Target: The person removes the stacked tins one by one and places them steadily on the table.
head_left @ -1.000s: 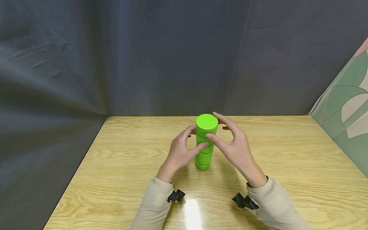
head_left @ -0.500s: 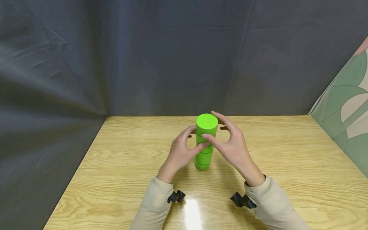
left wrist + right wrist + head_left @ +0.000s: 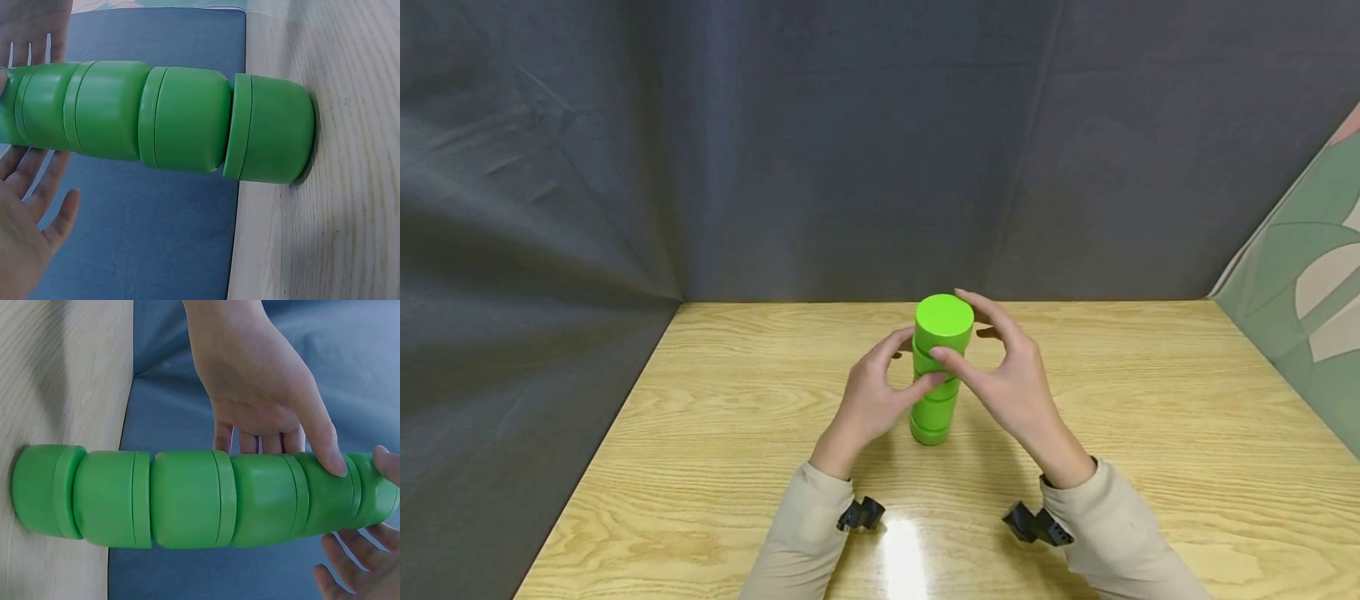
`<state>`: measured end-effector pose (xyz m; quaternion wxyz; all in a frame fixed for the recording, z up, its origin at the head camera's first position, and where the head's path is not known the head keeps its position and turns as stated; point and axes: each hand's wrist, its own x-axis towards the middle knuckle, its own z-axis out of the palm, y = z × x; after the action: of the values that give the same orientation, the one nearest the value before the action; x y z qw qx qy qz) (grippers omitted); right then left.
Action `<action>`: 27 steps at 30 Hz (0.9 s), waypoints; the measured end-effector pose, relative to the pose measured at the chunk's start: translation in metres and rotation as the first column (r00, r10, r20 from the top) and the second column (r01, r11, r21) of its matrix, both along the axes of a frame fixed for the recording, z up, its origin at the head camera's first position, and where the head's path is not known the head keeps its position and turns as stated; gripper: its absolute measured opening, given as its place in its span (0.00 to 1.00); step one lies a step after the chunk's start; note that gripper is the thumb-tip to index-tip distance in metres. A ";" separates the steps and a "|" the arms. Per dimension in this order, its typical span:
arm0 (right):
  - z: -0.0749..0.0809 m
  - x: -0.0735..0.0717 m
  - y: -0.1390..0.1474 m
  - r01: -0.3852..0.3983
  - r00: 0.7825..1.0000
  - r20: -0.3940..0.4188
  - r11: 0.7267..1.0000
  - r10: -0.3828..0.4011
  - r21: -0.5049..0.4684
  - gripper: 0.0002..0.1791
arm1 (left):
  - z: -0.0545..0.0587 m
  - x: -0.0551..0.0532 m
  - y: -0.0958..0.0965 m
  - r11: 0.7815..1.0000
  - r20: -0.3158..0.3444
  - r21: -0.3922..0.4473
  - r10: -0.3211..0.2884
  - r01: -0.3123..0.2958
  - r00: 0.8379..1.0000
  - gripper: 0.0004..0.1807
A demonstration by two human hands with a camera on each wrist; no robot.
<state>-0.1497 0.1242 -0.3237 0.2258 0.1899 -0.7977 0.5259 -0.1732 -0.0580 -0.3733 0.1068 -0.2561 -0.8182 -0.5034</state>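
A tall upright stack of several green round jars [image 3: 934, 410], each with a banded upper rim, stands on the table. The topmost jar [image 3: 944, 315] has a flat green top. My left hand [image 3: 868, 396] grips the upper part of the stack from the left, thumb in front and fingers behind. Slightly higher, my right hand [image 3: 1018, 387] holds it from the right, its thumb across the front and fingers round the far side. In the right wrist view, the left thumb [image 3: 337, 461] presses on an upper jar. The bottom jar [image 3: 275, 128] rests on the tabletop.
The wooden table [image 3: 737, 400] ends at a dark grey curtain [image 3: 865, 150] just behind the stack. Another curtain side closes the left. A green patterned cloth [image 3: 1292, 308] borders the right. A black wrist device [image 3: 1037, 525] hangs below each sleeve.
The right thumb has moved slightly left, further across the front of the stack. The top of the stack has shifted slightly right. The left hand has stayed nearly still.
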 end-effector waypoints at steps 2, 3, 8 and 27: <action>0.000 0.000 0.001 0.001 1.000 0.001 1.000 -0.001 -0.003 0.35 | 0.000 0.000 0.000 1.000 0.002 0.001 0.001 -0.001 1.000 0.30; 0.001 0.000 0.001 0.001 1.000 0.002 1.000 -0.001 -0.005 0.35 | 0.000 0.000 0.000 1.000 0.002 0.002 0.003 -0.003 1.000 0.30; 0.002 0.001 0.005 0.009 1.000 0.011 1.000 -0.008 -0.028 0.34 | 0.000 0.001 0.001 1.000 0.000 0.001 0.013 -0.013 1.000 0.30; 0.010 -0.005 0.024 0.068 0.998 -0.004 0.996 -0.068 -0.054 0.35 | 0.000 0.001 0.001 1.000 -0.005 -0.010 0.014 -0.014 1.000 0.31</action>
<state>-0.1542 0.1479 -0.3140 0.2507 0.1581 -0.7886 0.5387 -0.1725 -0.0571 -0.3735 0.1112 -0.2522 -0.8223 -0.4979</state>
